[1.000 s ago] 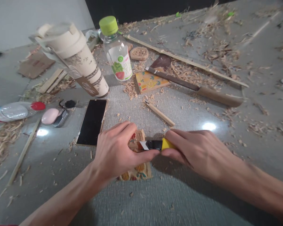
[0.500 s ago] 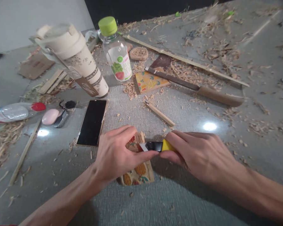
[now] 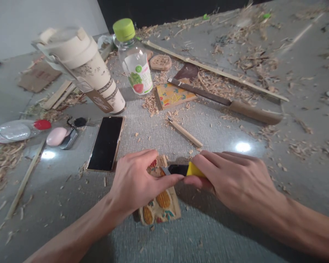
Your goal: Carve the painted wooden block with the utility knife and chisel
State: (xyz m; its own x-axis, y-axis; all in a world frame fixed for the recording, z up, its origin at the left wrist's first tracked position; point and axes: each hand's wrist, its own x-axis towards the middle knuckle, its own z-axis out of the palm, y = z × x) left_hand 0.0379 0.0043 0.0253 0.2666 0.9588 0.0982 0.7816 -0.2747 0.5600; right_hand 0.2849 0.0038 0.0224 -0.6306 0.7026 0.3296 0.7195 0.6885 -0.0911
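A carved wooden block [image 3: 163,201] with painted orange, red and green shapes lies on the grey textured surface. My left hand [image 3: 141,179] is closed over its left side, the thumb stretched across it along the lower edge of the knife. In my right hand [image 3: 230,179] is a utility knife [image 3: 178,169] with a yellow and black handle, fingers wrapped round it. The blade points left and its tip meets the block's upper part. Just beyond the hands lies a thin wooden-handled carving tool [image 3: 185,133].
A phone [image 3: 105,143] lies to the left, near a tilted cream tumbler [image 3: 95,73] and a green-capped bottle [image 3: 138,69]. Further back, a long-bladed knife [image 3: 224,101] rests partly on a yellow painted board [image 3: 172,96]. Wood shavings [image 3: 252,60] and a bamboo strip [image 3: 216,69] lie behind.
The knife blade has tilted slightly, and the block's near end has shifted a little towards me. Both hands keep their hold.
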